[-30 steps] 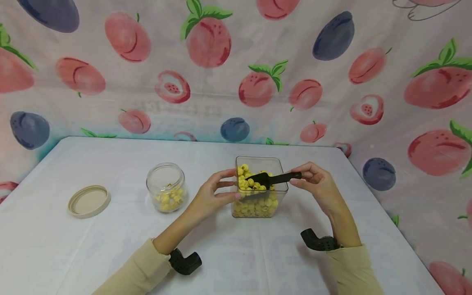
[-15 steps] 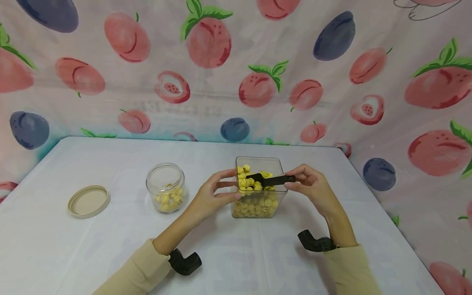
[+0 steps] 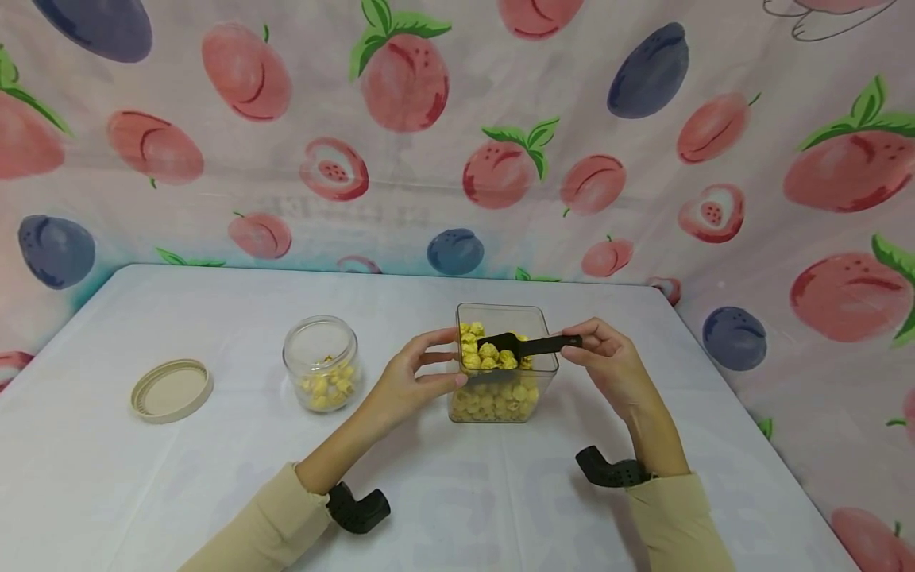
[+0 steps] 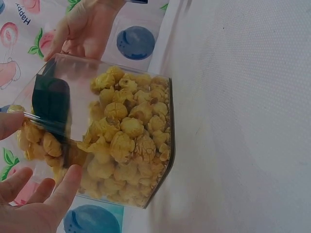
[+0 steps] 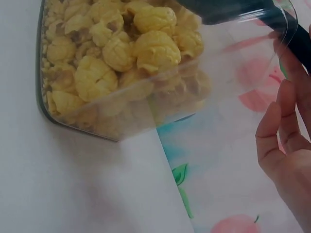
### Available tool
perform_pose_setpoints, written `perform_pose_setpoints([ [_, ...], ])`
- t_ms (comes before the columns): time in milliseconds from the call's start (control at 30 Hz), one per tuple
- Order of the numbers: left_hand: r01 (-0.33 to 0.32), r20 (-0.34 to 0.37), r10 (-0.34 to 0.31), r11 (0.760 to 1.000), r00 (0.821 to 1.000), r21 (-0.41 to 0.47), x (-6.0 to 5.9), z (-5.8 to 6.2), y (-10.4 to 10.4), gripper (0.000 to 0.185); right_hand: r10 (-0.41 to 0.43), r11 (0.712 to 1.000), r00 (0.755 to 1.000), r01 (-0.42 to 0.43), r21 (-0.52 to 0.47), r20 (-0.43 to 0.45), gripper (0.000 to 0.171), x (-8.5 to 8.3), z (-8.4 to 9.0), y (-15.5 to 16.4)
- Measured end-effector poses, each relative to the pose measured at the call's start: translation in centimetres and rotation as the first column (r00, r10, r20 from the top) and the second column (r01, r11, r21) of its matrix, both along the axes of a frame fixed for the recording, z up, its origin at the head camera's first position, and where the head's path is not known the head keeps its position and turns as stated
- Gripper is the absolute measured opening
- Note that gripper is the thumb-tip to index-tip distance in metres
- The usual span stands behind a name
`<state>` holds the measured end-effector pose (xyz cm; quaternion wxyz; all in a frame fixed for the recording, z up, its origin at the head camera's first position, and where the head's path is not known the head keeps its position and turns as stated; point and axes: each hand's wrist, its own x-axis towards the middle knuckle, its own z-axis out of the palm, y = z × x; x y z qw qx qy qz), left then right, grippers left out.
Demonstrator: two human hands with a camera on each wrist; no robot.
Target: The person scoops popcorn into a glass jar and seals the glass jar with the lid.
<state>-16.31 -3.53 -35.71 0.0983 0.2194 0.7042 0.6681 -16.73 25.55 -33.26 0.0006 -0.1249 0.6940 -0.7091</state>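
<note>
A clear square plastic container (image 3: 510, 318) stands on the white table, more than half full of yellow popcorn (image 3: 493, 405). My left hand (image 3: 411, 377) holds it at its left side near the rim, thumb toward the front and fingers spread along the wall. Between the thumb and fingers of my right hand (image 3: 618, 365) is the handle end of a black scoop (image 3: 543, 345). The bowl of the scoop (image 4: 52, 99) lies inside the container among the top pieces, as the left wrist view shows through the wall; popcorn partly hides it.
Left of the container stands an uncovered round clear jar (image 3: 293, 357) with some popcorn at its bottom. A beige round lid (image 3: 171, 411) lies farther left. Behind the table (image 3: 457, 508) hangs a fruit-printed cloth (image 3: 415, 222).
My right hand slid the scoop a little left into the container, then drew it slightly back right; popcorn around its bowl shifted. My left hand and the container kept still.
</note>
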Motion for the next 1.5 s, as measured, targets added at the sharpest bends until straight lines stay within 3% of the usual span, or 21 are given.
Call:
perform_pose_setpoints([
  [167,0.004,-0.003,-0.004,1.000,1.000,0.002,0.0,0.0,0.0,0.061,0.056,0.997,0.998,-0.057,-0.056,-0.015,0.029,-0.2,-0.3,0.3],
  [300,0.004,0.000,-0.004,1.000,1.000,-0.005,0.0,0.0,0.0,0.062,0.050,0.998,0.999,-0.051,-0.048,-0.020,0.030,-0.1,-0.3,0.5],
  [600,0.006,-0.005,-0.006,1.000,1.000,0.011,0.0,-0.1,0.1,0.061,-0.051,0.989,0.999,0.049,0.141,0.010,0.021,0.1,0.4,0.4],
  [733,0.005,-0.003,-0.005,1.000,1.000,0.011,0.0,0.0,0.1,0.062,-0.078,0.982,0.997,0.077,0.174,0.002,0.022,0.1,0.5,0.3],
  [1133,-0.012,0.016,0.012,1.000,1.000,0.002,0.1,0.0,0.2,0.061,-0.148,0.983,0.989,0.148,0.111,-0.006,0.017,0.2,0.3,-0.7],
  [1500,-0.010,0.006,0.010,1.000,1.000,-0.001,0.1,0.0,0.1,0.060,-0.102,0.994,0.991,0.106,-0.038,0.091,0.026,-0.1,-0.1,-0.2],
])
